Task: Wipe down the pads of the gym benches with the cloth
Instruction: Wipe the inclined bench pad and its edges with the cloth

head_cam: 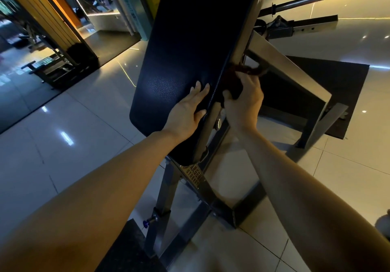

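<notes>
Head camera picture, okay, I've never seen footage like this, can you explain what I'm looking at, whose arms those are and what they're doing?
This is one picture from a wide-angle camera worn on a person's head, looking forward and down, so the two bare arms are the wearer's own. In front of them is a gym bench with a long dark pad on a metal frame, standing on a shiny tiled floor. The left hand rests flat on the pad's top, fingers straight. The right hand grips a dark reddish cloth against the pad's right side edge, apparently wiping it. A barbell lies behind the bench.
</notes>
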Action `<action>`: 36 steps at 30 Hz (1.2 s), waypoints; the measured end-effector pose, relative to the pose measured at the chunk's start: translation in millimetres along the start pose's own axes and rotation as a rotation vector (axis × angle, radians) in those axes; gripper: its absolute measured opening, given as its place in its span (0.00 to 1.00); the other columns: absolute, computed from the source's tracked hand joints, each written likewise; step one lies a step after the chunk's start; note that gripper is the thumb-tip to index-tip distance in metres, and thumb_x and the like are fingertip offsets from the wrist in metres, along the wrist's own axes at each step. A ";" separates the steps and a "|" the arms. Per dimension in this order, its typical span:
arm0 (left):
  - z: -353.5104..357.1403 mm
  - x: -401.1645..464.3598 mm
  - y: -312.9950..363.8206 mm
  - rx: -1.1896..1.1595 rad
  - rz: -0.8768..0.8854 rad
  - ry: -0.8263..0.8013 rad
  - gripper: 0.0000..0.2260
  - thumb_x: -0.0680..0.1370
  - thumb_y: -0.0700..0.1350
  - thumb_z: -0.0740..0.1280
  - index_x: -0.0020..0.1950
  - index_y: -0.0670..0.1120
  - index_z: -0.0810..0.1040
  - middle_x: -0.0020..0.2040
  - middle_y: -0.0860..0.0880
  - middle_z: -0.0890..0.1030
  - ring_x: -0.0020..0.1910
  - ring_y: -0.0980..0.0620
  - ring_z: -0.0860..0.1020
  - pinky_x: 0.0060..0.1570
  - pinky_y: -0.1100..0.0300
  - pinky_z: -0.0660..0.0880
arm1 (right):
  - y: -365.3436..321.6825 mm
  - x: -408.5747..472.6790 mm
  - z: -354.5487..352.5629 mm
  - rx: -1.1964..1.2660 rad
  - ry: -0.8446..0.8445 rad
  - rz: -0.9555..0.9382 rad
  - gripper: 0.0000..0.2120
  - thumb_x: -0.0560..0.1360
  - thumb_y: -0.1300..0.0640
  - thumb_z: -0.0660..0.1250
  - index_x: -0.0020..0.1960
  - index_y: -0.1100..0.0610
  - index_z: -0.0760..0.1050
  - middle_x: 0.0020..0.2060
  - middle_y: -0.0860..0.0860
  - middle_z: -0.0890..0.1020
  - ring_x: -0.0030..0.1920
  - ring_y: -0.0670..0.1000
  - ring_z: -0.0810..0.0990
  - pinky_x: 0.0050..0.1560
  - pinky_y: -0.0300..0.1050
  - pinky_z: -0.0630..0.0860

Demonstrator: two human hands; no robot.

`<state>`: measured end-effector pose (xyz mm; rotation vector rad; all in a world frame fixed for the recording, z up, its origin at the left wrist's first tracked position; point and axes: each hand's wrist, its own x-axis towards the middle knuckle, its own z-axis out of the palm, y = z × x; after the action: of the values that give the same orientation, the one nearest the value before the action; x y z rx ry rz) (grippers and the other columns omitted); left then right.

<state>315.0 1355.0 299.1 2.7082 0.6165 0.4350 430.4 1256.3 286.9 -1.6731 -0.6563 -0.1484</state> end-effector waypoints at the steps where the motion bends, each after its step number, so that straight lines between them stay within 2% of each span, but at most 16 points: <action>1: 0.3 -0.4 -0.5 -0.004 -0.001 0.005 0.30 0.80 0.38 0.63 0.78 0.51 0.55 0.79 0.48 0.54 0.77 0.51 0.52 0.72 0.56 0.54 | 4.5 -9.0 5.1 -0.012 -0.024 -0.004 0.20 0.71 0.65 0.70 0.62 0.60 0.76 0.60 0.55 0.76 0.61 0.52 0.75 0.63 0.41 0.72; 4: 1.3 -0.2 -0.5 -0.015 0.007 0.013 0.30 0.80 0.37 0.63 0.78 0.50 0.55 0.79 0.47 0.54 0.77 0.52 0.52 0.72 0.60 0.53 | 22.4 -48.5 11.2 -0.031 -0.164 -0.005 0.22 0.69 0.67 0.71 0.63 0.61 0.75 0.61 0.57 0.75 0.62 0.56 0.75 0.63 0.49 0.73; 7: 2.0 0.6 -1.3 0.032 0.021 0.011 0.30 0.80 0.37 0.63 0.78 0.51 0.55 0.79 0.47 0.54 0.77 0.51 0.52 0.72 0.58 0.54 | 34.3 -63.4 4.2 -0.023 -0.340 0.054 0.22 0.68 0.68 0.71 0.62 0.62 0.77 0.59 0.55 0.77 0.60 0.55 0.76 0.61 0.41 0.72; 9: 2.2 0.6 -1.4 0.014 0.022 0.013 0.30 0.79 0.37 0.64 0.78 0.51 0.55 0.79 0.46 0.55 0.77 0.50 0.53 0.73 0.55 0.56 | 29.4 -53.3 -4.6 0.008 -0.305 0.106 0.22 0.67 0.68 0.72 0.60 0.60 0.78 0.56 0.52 0.77 0.58 0.51 0.76 0.55 0.28 0.68; 11: 1.9 0.1 -1.3 -0.012 0.013 0.022 0.30 0.79 0.37 0.64 0.78 0.50 0.56 0.79 0.46 0.55 0.77 0.51 0.53 0.74 0.56 0.55 | 16.0 -31.5 -10.1 0.064 -0.130 0.092 0.21 0.69 0.65 0.72 0.61 0.57 0.76 0.56 0.51 0.75 0.57 0.46 0.73 0.51 0.22 0.65; 13: 1.8 0.4 -1.2 0.000 0.008 0.023 0.30 0.79 0.38 0.64 0.78 0.51 0.56 0.78 0.47 0.56 0.77 0.51 0.54 0.73 0.56 0.55 | 3.3 -5.7 -9.3 0.140 -0.014 0.072 0.20 0.71 0.63 0.72 0.62 0.56 0.74 0.59 0.51 0.74 0.57 0.44 0.71 0.51 0.23 0.66; 17: 1.6 0.8 -0.9 0.000 0.006 0.028 0.30 0.79 0.37 0.65 0.78 0.50 0.57 0.78 0.46 0.57 0.77 0.51 0.54 0.74 0.55 0.56 | -0.6 2.9 5.2 0.149 0.005 0.047 0.18 0.70 0.64 0.70 0.59 0.58 0.76 0.58 0.53 0.75 0.56 0.47 0.73 0.50 0.24 0.68; 19: 1.4 0.4 -0.9 -0.028 0.001 0.028 0.30 0.79 0.36 0.65 0.78 0.50 0.58 0.78 0.46 0.57 0.77 0.52 0.54 0.74 0.57 0.55 | 12.9 -23.0 12.7 0.120 -0.049 0.029 0.18 0.69 0.65 0.70 0.59 0.58 0.76 0.59 0.55 0.74 0.60 0.50 0.73 0.55 0.28 0.67; 21: 1.3 0.6 -1.0 -0.017 0.007 0.027 0.30 0.79 0.37 0.65 0.78 0.50 0.57 0.78 0.46 0.56 0.77 0.52 0.53 0.74 0.55 0.56 | 29.6 -55.3 16.5 0.112 -0.175 0.092 0.20 0.68 0.65 0.72 0.60 0.60 0.76 0.60 0.56 0.74 0.61 0.54 0.73 0.58 0.37 0.70; 22: 1.4 0.9 -1.5 0.001 0.010 0.026 0.30 0.79 0.37 0.65 0.78 0.51 0.57 0.78 0.46 0.56 0.77 0.51 0.53 0.74 0.54 0.57 | 36.2 -68.3 17.1 0.101 -0.239 0.136 0.20 0.68 0.65 0.72 0.60 0.60 0.76 0.60 0.56 0.74 0.61 0.55 0.74 0.58 0.39 0.70; 25: 2.3 0.4 -0.7 0.009 0.002 0.026 0.30 0.79 0.37 0.65 0.78 0.51 0.56 0.78 0.47 0.56 0.77 0.51 0.53 0.74 0.55 0.56 | 40.0 -68.1 12.5 0.074 -0.268 0.166 0.20 0.70 0.66 0.71 0.61 0.60 0.75 0.59 0.54 0.74 0.59 0.50 0.74 0.56 0.35 0.70; 27: 2.3 -0.4 1.1 -0.025 -0.008 0.029 0.30 0.79 0.36 0.65 0.78 0.51 0.57 0.78 0.47 0.56 0.77 0.52 0.53 0.73 0.59 0.54 | 29.3 -35.5 6.5 0.104 -0.163 0.152 0.20 0.72 0.65 0.70 0.63 0.58 0.74 0.60 0.54 0.74 0.59 0.46 0.72 0.57 0.32 0.71; 30: 3.0 -1.4 3.0 -0.041 -0.027 0.041 0.29 0.79 0.37 0.64 0.78 0.50 0.58 0.78 0.48 0.56 0.77 0.53 0.52 0.72 0.62 0.52 | 8.2 20.2 -0.2 0.111 -0.011 0.045 0.19 0.74 0.63 0.68 0.64 0.58 0.73 0.60 0.54 0.74 0.60 0.48 0.72 0.54 0.26 0.66; 32: 5.1 -2.0 3.9 -0.037 -0.035 0.054 0.29 0.79 0.37 0.64 0.78 0.50 0.58 0.79 0.48 0.56 0.77 0.53 0.52 0.72 0.62 0.52 | 1.2 25.2 3.0 0.084 0.015 -0.031 0.18 0.74 0.63 0.68 0.64 0.58 0.73 0.60 0.55 0.74 0.60 0.47 0.72 0.53 0.23 0.64; 34: 5.7 -2.4 4.7 -0.039 -0.034 0.061 0.29 0.79 0.36 0.64 0.78 0.50 0.58 0.79 0.48 0.55 0.77 0.53 0.52 0.73 0.61 0.53 | 6.4 -0.2 9.7 0.069 -0.046 -0.022 0.19 0.74 0.64 0.68 0.64 0.58 0.72 0.62 0.55 0.72 0.62 0.50 0.72 0.56 0.27 0.65; 36: 3.5 -2.4 6.9 -0.044 -0.043 0.048 0.29 0.79 0.37 0.63 0.78 0.51 0.57 0.79 0.48 0.55 0.77 0.54 0.52 0.74 0.58 0.54 | 18.3 -36.4 13.6 0.065 -0.158 0.020 0.21 0.73 0.65 0.68 0.64 0.58 0.71 0.62 0.55 0.71 0.62 0.51 0.72 0.58 0.36 0.70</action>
<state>316.7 1347.1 298.1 2.6447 0.6689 0.4982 405.8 1255.7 251.7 -1.6395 -0.7548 0.0196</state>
